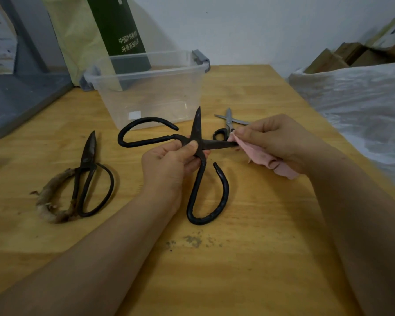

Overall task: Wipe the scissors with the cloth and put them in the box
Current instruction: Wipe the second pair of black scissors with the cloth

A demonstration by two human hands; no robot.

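**A:** Left hand status?
**B:** Left hand (169, 165) is curled tight round the pivot of the black scissors (198, 135), thumb pressed on top. Blades are spread wide: one points up at the box (151, 87), the other points right.
**A:** Right?
**B:** Right hand (276, 142) pinches the pink cloth (271, 160) onto the tip of the right-pointing blade. The rest of the cloth is bunched under the palm.
**A:** Scissors on the table (260, 270)?
**B:** Can't tell. The lower handle loop may be touching the wood or just above it.
**A:** Clearances?
**B:** The clear box is just behind the upward tip, top open. Silver scissors (228, 124) lie just beyond the right fingers, and the old scissors (88, 169) lie well to the left. The table's right edge runs close by the right wrist. There's bare wood on the near side, with dark specks (192, 241).
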